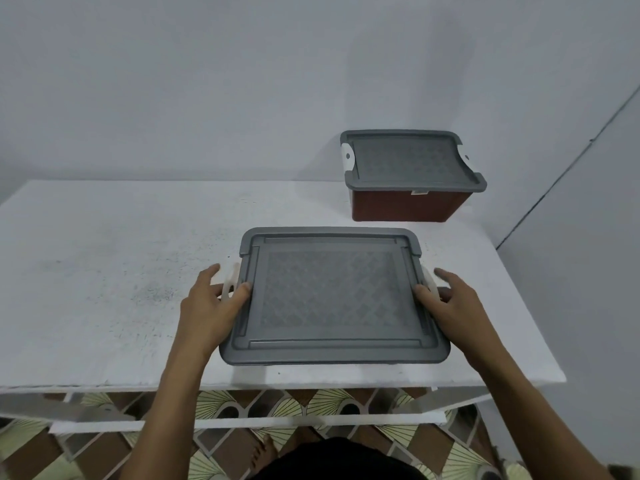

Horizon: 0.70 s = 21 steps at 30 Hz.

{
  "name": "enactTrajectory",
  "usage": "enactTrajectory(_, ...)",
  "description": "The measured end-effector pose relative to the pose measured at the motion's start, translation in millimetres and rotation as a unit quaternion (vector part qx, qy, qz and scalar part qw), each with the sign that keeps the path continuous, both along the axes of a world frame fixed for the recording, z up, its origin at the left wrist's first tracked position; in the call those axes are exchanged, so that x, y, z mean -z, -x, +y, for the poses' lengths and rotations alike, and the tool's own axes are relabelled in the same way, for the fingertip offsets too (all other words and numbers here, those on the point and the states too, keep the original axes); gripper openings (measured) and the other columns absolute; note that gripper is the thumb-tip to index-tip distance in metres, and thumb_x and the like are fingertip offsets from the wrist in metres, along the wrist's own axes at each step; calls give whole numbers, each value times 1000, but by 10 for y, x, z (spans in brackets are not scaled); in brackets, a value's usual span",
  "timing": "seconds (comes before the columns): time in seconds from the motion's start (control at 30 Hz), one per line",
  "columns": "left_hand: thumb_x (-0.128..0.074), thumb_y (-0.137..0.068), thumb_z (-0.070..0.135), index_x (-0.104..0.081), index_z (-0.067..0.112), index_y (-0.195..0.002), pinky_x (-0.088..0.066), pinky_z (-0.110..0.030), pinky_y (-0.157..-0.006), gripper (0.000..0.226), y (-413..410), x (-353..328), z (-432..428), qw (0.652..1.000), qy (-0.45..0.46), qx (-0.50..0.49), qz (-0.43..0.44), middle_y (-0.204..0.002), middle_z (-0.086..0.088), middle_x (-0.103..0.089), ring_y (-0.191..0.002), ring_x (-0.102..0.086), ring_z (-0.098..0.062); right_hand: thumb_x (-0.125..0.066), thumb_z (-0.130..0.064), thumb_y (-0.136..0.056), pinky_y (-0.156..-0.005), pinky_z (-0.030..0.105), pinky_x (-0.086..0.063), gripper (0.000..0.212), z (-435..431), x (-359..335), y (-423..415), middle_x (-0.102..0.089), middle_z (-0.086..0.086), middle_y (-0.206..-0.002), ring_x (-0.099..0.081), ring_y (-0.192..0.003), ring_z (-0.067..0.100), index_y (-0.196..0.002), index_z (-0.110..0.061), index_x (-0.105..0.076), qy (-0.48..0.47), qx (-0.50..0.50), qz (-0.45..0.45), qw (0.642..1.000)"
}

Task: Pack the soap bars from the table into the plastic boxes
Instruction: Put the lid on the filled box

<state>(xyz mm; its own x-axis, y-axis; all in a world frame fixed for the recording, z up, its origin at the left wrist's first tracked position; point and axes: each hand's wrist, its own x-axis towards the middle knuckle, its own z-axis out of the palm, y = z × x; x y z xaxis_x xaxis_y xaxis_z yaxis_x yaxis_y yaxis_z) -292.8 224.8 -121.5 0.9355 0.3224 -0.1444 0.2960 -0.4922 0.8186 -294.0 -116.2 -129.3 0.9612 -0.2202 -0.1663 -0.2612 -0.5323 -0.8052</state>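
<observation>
Grey-lidded near box (332, 296) centre-low, long axis left-right, between both hands | left hand (207, 306) thumb on top edge, fingers round left latch (230, 280) | right hand (450, 303) likewise grips right latch (429, 278) | far box (408, 206) upper right, lidded | soap: none visible

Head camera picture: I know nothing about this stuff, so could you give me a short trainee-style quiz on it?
1. True or false: the near box and the far box both have grey lids on.
2. The left hand and the right hand each rest a thumb on: A) the near box's lid, B) the far box, C) the bare table?
3. How many soap bars lie in view on the table?
Key: 1 true; 2 A; 3 zero.
</observation>
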Motion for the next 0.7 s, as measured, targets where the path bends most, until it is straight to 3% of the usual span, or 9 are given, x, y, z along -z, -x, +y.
enactTrajectory(0.1, -64, -88, 37, -59, 12, -125, -44, -32, -80, 45, 20, -11, -28, 1000, -26, -1, -13, -123, -11, -64, -107, -60, -25, -59, -36, -92, -86, 39, -55, 49, 12, -1, 19, -64, 11, -123, -64, -99, 24, -133, -11, -52, -6, -1, -13, 1000)
enactTrajectory(0.2, -62, -90, 34, -57, 14, -116, -44, -32, -77, 33, 58, -37, -96, 996, -77, -7, -46, -117, -12, -66, -101, -63, -29, -60, -34, -93, -88, 41, -55, 42, 27, 1, 27, -61, 5, -120, -63, -103, 25, -128, -13, -50, 2, -2, -26, 1000)
enactTrajectory(0.3, -56, -94, 29, -54, 16, -113, -43, -31, -75, 23, 95, -22, -162, 987, -138, 17, -86, -113, -13, -67, -94, -64, -31, -59, -33, -93, -72, 27, -54, 35, 39, 29, 38, -60, -1, -111, -64, -91, 20, -123, -18, -48, 17, -4, -55, 998)
enactTrajectory(0.4, -55, -94, 36, -56, 16, -115, -42, -30, -75, 29, 100, -42, -173, 985, -146, 28, -84, -113, -10, -67, -92, -63, -28, -60, -29, -94, -58, 11, -43, 33, 49, 29, 53, -59, -3, -104, -59, -78, 4, -124, -19, -53, 51, -5, -88, 995)
enactTrajectory(0.5, -53, -93, 41, -59, 17, -112, -41, -29, -71, 31, 74, -66, -172, 984, -152, 38, -82, -108, -9, -68, -83, -60, -21, -64, -27, -91, -57, 8, -43, 37, 73, 10, 66, -61, -3, -107, -59, -77, 6, -127, -21, -60, 55, -9, -107, 993)
enactTrajectory(0.7, -55, -93, 31, -64, 21, -101, -44, -29, -71, 16, 26, -35, -131, 986, -127, 18, -102, -102, -5, -70, -77, -64, -18, -64, -24, -91, -63, 5, -38, 39, 105, 2, 61, -60, -7, -110, -55, -72, 1, -130, -18, -60, 90, -15, -131, 987)
